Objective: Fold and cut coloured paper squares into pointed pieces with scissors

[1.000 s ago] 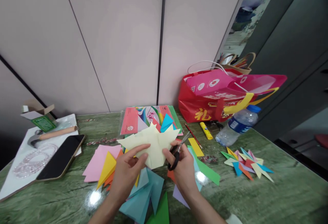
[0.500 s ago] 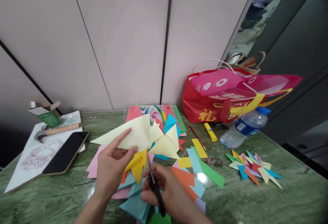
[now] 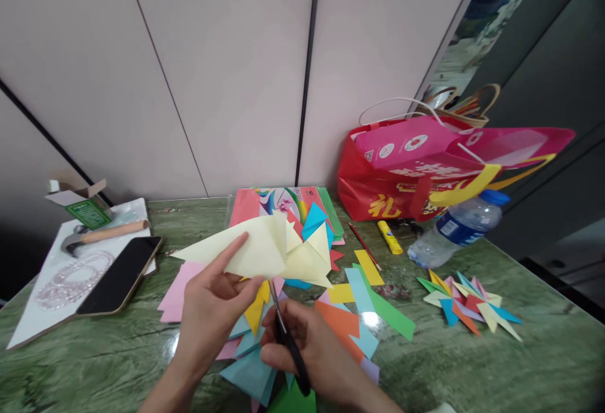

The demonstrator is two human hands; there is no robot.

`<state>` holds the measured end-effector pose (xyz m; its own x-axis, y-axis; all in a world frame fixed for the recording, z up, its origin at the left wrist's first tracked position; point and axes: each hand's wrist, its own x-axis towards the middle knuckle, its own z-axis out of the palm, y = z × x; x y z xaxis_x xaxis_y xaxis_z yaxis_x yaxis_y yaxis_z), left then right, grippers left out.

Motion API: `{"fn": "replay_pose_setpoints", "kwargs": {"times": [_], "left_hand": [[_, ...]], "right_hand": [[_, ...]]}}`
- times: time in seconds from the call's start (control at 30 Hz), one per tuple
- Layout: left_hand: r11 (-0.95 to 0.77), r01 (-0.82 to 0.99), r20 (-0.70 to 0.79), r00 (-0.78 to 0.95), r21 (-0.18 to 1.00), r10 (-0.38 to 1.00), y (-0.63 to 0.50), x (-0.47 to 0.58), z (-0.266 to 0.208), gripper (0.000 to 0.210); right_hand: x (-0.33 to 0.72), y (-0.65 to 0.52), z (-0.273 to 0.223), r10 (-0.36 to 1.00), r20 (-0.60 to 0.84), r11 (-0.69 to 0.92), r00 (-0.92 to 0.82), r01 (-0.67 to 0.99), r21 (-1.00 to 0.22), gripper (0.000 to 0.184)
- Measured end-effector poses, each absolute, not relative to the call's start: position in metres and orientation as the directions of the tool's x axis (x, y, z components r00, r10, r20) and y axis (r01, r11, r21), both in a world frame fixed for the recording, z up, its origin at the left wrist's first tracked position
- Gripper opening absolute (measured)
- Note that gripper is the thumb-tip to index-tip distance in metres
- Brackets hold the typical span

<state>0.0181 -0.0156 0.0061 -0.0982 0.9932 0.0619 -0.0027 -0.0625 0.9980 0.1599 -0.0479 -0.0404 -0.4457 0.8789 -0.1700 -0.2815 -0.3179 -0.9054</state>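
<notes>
Between the thumb and fingers of my left hand [image 3: 215,302] is a folded cream paper [image 3: 250,249], its long point toward the left. My right hand [image 3: 302,343] is wrapped round the dark handle of a pair of scissors [image 3: 293,350]. The blades point up to the lower edge of the cream paper; whether they touch it I cannot tell. Beneath both hands lies a pile of cut and folded coloured papers, among them a yellow piece [image 3: 255,312], a teal piece [image 3: 253,372] and an orange piece [image 3: 338,325].
On the right lie a multicoloured paper star [image 3: 472,306] and a tilted plastic bottle [image 3: 456,230] beside a red bag [image 3: 378,180]. A glue stick [image 3: 389,238] and pencil [image 3: 363,246] are nearer the middle. At left are a phone [image 3: 120,274], hammer [image 3: 108,233] and small box [image 3: 82,205].
The cream paper and my left hand have shifted slightly right, bringing the paper's lower edge closer to the scissor tips. The view has turned a little. Both hands keep their hold.
</notes>
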Motion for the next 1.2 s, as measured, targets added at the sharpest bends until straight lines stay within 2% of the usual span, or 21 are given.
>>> {"fn": "replay_pose_setpoints", "kwargs": {"times": [0.17, 0.33, 0.87, 1.2], "left_hand": [[-0.085, 0.017, 0.086, -0.111, 0.996, 0.990, -0.016, 0.016, 0.005, 0.073], [-0.064, 0.114, 0.081, -0.146, 0.991, 0.986, -0.018, 0.012, 0.007, 0.064], [0.039, -0.090, -0.043, -0.039, 0.995, 0.998, -0.022, 0.029, 0.005, 0.060], [-0.001, 0.010, 0.002, -0.084, 1.000, 0.996, -0.024, 0.030, 0.004, 0.060]], "right_hand": [[0.160, -0.049, -0.039, 0.887, -0.148, -0.291, -0.438, -0.280, -0.915, 0.042], [0.161, -0.049, -0.038, 0.893, -0.153, -0.286, -0.423, -0.271, -0.919, 0.043], [0.165, -0.049, -0.032, 0.869, -0.143, -0.303, -0.473, -0.282, -0.910, 0.045], [0.165, -0.048, -0.030, 0.870, -0.184, -0.324, -0.458, -0.249, -0.913, 0.047]]}}
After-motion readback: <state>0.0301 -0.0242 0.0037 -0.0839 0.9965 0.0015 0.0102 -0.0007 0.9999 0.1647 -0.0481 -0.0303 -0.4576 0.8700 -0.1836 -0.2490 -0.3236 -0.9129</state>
